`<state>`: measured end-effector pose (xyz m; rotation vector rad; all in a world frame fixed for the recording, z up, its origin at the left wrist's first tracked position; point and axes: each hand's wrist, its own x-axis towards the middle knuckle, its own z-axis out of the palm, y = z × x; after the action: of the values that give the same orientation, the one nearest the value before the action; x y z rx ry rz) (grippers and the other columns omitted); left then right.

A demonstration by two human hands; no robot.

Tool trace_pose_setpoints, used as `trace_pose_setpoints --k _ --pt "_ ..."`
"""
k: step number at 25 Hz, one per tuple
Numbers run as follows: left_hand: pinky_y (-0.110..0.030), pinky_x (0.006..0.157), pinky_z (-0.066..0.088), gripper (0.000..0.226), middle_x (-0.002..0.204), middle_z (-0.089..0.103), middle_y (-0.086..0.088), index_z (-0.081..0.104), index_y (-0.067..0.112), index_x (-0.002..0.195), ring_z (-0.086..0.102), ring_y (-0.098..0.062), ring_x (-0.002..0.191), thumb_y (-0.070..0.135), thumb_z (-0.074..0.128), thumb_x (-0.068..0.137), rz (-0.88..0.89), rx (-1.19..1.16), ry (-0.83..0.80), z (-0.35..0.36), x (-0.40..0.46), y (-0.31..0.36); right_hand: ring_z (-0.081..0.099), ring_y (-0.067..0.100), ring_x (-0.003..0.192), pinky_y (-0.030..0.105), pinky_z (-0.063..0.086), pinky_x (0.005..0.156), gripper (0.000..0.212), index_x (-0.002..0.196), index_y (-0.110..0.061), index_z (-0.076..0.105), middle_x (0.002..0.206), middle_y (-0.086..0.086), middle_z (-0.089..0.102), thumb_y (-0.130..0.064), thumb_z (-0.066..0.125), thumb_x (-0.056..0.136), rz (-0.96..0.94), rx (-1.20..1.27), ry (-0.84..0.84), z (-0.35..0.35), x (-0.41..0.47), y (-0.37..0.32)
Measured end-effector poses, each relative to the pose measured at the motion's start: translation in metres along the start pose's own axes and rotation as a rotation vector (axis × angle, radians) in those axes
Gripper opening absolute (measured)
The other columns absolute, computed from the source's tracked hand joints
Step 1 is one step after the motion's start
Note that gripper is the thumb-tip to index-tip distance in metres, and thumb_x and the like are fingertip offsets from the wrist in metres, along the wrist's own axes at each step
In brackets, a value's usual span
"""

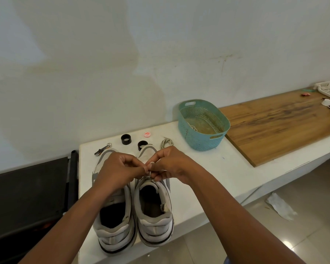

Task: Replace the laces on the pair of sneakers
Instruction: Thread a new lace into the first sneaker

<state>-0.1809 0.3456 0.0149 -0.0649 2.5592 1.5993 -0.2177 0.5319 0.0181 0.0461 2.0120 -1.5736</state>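
Two white sneakers are sitting side by side on the white desk, heels toward the person. The left hand and the right hand are meeting just above the right sneaker, over its tongue. Both hands are curling their fingers and pinching the white lace between them. The left sneaker is touching the right sneaker, and the left arm is crossing over it. Behind the right sneaker a bundled lace is lying, and two black rings are standing near it. Behind the right sneaker and to its right, a teal basket is sitting beside a wooden board.
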Motion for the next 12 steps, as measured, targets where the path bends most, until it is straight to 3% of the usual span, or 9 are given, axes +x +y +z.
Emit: trace_pose_setpoints --k 4,8,12 --pt "-0.034 0.076 0.057 0.028 0.068 0.076 0.004 0.079 0.025 0.079 0.073 -0.011 0.067 0.041 0.09 0.058 0.035 0.051 0.049 0.0013 -0.0016 -0.0026 0.07 0.018 0.066 0.032 0.063 0.07 0.008 0.098 0.007 0.073 0.077 0.014 0.076 0.005 0.072 0.091 -0.049 -0.012 -0.025 -0.0036 -0.0009 0.0002" --pt "-0.022 0.063 0.047 0.007 0.068 0.073 0.018 0.081 0.033 0.079 0.064 0.001 0.064 0.036 0.087 0.078 0.13 0.252 0.024 0.004 -0.0013 -0.005 0.072 0.022 0.071 0.037 0.064 0.074 0.006 0.095 0.004 0.073 0.081 0.017 0.077 0.004 0.074 0.089 -0.096 -0.075 0.008 -0.0071 0.0004 0.001" --pt "-0.02 0.061 0.046 0.012 0.066 0.071 0.015 0.079 0.031 0.074 0.066 -0.003 0.064 0.04 0.086 0.078 0.157 0.326 0.04 0.0066 -0.0016 -0.0072 0.073 0.02 0.066 0.037 0.064 0.071 0.011 0.094 0.005 0.074 0.08 0.018 0.077 -0.001 0.079 0.086 -0.168 -0.268 0.053 -0.0072 0.0032 0.0021"
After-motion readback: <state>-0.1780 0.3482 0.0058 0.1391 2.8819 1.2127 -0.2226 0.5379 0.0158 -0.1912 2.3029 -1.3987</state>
